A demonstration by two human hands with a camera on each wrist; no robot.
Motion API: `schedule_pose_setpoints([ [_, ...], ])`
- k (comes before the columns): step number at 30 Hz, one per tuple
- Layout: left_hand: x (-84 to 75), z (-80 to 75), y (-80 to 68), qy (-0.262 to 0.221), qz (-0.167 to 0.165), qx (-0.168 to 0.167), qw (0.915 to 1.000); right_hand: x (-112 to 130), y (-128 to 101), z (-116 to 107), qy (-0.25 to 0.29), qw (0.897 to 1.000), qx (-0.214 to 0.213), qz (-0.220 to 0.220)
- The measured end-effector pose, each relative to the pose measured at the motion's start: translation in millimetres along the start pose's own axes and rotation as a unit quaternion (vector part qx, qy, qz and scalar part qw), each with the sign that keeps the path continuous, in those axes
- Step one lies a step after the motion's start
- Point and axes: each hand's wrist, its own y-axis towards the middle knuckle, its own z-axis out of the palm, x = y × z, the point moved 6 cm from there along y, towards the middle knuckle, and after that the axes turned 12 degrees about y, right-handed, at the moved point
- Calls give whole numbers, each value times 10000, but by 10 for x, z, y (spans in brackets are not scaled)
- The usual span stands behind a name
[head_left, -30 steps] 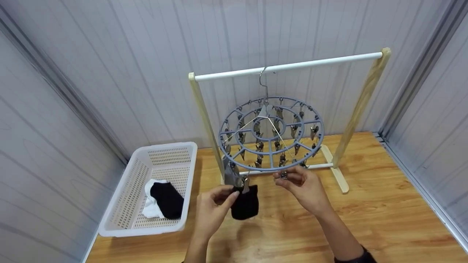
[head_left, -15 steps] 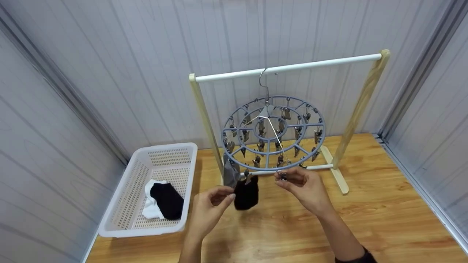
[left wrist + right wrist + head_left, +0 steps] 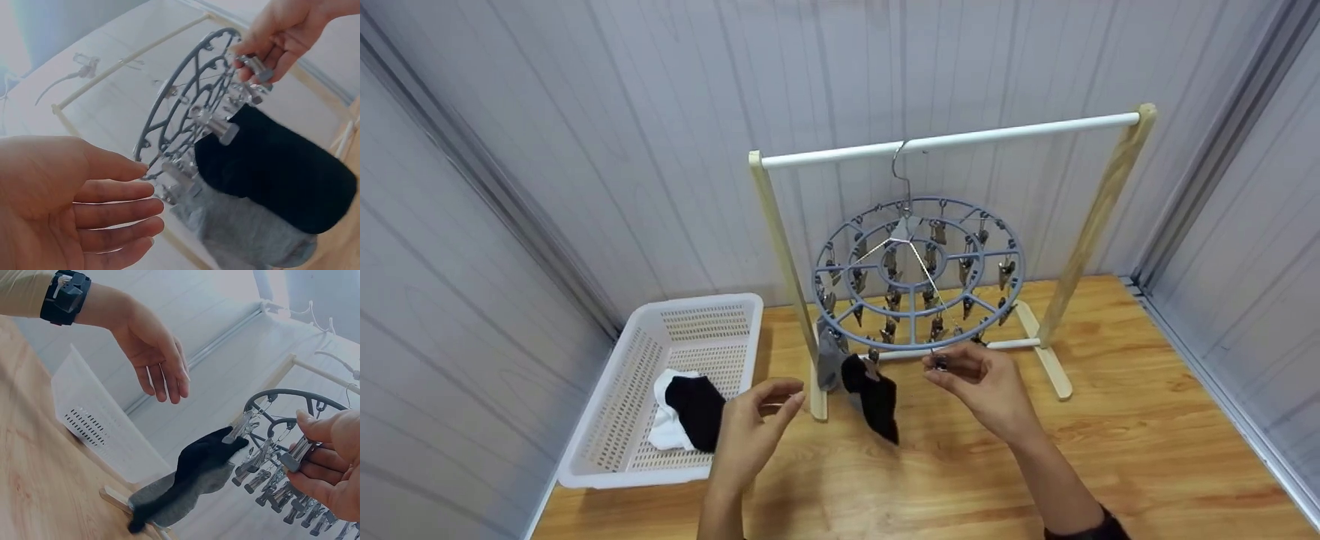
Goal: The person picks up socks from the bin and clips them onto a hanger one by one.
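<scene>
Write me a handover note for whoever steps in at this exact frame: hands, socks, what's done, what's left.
Left hand: open, empty, beside the hung socks.
Right hand: pinches a metal clip on the front rim of the round grey clip hanger.
Done: black sock and grey sock hang clipped at the hanger's front left.
Left: one black sock and something white lie in the white plastic basket.

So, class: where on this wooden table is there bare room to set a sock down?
Bare wood lies right of the rack foot, toward the wall. The basket fills the left. It is crowded under the clip hanger, with hanging socks and both hands.
</scene>
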Motion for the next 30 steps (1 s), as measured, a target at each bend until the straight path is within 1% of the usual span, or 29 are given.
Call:
schedule_pose_setpoints([
  [5,136,-82,54,1,-217,-41,9998,7,12,1,27,10000,-12,-30],
  [9,199,-159,136,126,-159,-26,9998,9,5,-18,-7,10000,-70,-68],
  [12,221,-228,204,375,-99,10,9992,-3,5,-29,-52,10000,-78,-13],
  [15,206,-280,285,712,-47,153,9973,-6,7,-39,-58,9999,-97,71],
  [18,162,-318,380,1126,92,317,9931,-3,9,-46,6,9999,-112,93],
  [21,132,-362,473,1562,216,372,9868,-6,11,-48,75,9998,-151,104],
  [23,145,-392,531,1801,228,369,9827,-9,14,-45,98,9998,-155,90],
  [27,245,-426,622,2172,131,485,9748,-8,15,-35,94,9998,-148,54],
  [30,358,-444,681,2407,24,625,9686,-5,17,-29,80,9999,-150,33],
])
